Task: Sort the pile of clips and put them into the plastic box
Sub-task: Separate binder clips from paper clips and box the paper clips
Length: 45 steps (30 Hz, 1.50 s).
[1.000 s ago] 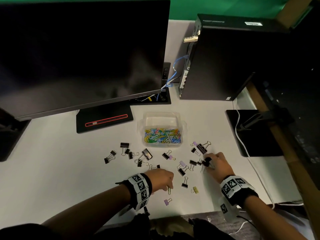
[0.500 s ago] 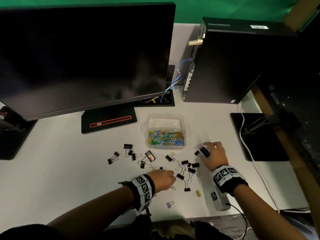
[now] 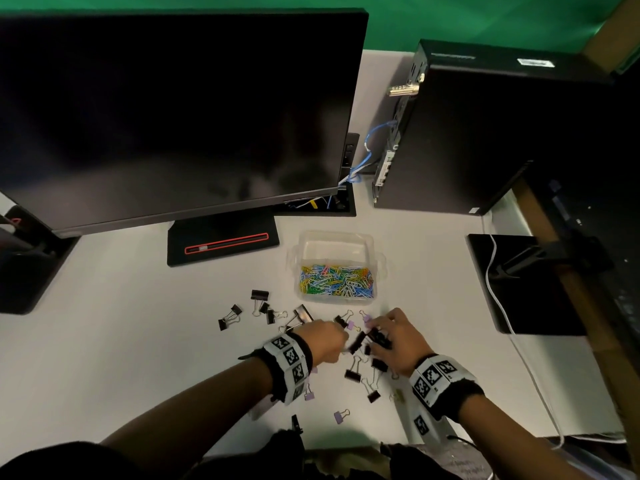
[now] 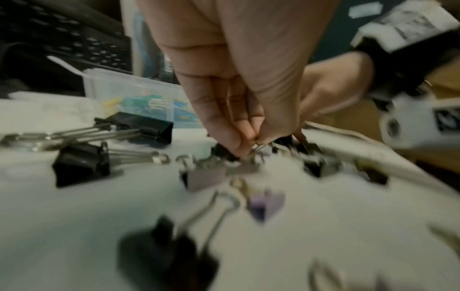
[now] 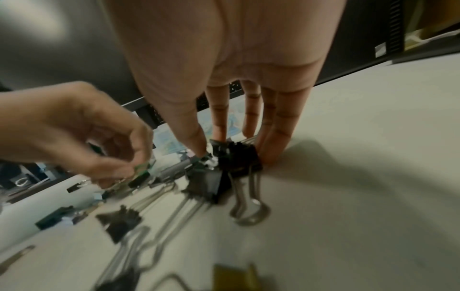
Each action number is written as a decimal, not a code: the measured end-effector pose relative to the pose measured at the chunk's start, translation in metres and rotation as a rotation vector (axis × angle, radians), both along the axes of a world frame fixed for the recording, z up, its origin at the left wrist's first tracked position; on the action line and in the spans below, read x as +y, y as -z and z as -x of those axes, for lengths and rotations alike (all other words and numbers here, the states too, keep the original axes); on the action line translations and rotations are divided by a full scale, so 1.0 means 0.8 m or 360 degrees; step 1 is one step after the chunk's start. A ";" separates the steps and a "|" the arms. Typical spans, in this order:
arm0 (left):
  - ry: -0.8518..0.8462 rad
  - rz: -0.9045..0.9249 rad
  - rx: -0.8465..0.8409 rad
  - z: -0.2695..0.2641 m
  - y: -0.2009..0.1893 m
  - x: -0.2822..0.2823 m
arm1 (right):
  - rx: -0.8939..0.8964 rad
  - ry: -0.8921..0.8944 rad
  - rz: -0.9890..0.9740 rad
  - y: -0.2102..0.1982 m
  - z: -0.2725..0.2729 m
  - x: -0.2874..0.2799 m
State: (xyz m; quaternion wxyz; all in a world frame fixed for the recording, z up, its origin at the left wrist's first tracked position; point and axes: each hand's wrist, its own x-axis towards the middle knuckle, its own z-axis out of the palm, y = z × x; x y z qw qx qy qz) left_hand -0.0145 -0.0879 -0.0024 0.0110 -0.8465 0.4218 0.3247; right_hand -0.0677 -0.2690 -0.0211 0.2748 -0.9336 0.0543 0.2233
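Small, light, stiff clips (image 3: 351, 374) with slippery wire loops are best pinched by the body, as done by the right hand (image 5: 239, 149), while something small, perhaps a wire clip, is pinched by the left hand (image 4: 246, 137).

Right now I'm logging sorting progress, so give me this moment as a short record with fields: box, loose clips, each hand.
plastic box: open on the table; near half holds coloured paper clips, far half looks empty
binder clips: loose on the table, mostly black, a few purple
left hand: fingertips pinch a small wire clip among the pile
right hand: fingers gather a bunch of black binder clips
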 end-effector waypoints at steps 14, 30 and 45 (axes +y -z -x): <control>-0.0744 0.0402 -0.0119 -0.120 -0.026 0.011 | -0.0056 0.0231 -0.0148 -0.013 -0.011 -0.043; 0.0041 0.0472 0.0031 -0.002 0.020 0.056 | 0.0065 0.0130 -0.0269 0.001 0.017 -0.007; 0.0278 0.0164 -0.0053 0.029 0.030 0.073 | 0.0138 -0.0210 -0.0051 -0.014 0.054 -0.036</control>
